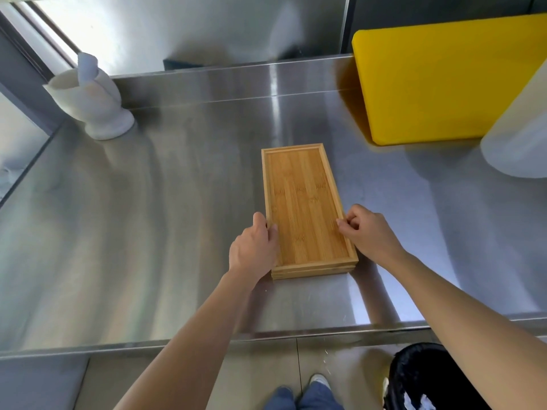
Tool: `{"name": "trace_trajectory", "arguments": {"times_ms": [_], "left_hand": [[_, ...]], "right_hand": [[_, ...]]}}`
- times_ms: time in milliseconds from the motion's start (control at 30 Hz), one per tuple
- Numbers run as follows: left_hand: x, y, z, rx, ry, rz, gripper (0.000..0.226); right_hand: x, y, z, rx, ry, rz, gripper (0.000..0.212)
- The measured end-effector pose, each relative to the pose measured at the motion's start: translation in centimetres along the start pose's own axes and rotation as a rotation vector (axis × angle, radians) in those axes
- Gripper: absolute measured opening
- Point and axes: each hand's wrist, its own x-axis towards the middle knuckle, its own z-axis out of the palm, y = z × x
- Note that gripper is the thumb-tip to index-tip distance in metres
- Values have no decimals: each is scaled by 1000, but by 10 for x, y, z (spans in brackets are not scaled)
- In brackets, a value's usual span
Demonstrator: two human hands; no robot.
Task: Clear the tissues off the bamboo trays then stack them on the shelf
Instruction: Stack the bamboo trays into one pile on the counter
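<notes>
A stack of bamboo trays [302, 190] lies lengthwise on the steel counter [148, 217], the top tray bare with no tissue on it. At least three layers show at the near end of the stack. My left hand [254, 247] grips the stack's left long edge near the front. My right hand [370, 232] holds the right long edge, fingers curled over the rim. Both hands sit at the near half of the stack.
A white mortar with pestle [94, 105] stands at the back left. A yellow cutting board [444, 81] leans at the back right, with a white container [521, 137] in front of it. A black-lined bin [429, 377] holding crumpled tissue sits on the floor below right.
</notes>
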Motion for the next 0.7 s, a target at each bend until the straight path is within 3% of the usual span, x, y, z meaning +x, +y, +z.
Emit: {"name": "trace_trajectory", "arguments": {"times_ms": [133, 200, 300, 400, 500, 700], "left_hand": [[-1, -1, 2, -47, 21, -24, 27], [-1, -1, 1, -126, -2, -89, 36], [7, -1, 1, -415, -171, -318, 54], [17, 6, -1, -739, -346, -538, 65], [26, 13, -2, -833, -391, -598, 64], [23, 14, 4, -745, -338, -593, 28]], "right_hand": [[-1, 0, 2, 8, 10, 22, 20], [-4, -1, 4, 81, -2, 73, 35], [-8, -4, 10, 261, -23, 196, 58], [-11, -12, 13, 449, -59, 286, 54], [-11, -20, 13, 596, -80, 372, 46], [-18, -22, 19, 614, -47, 415, 33]]}}
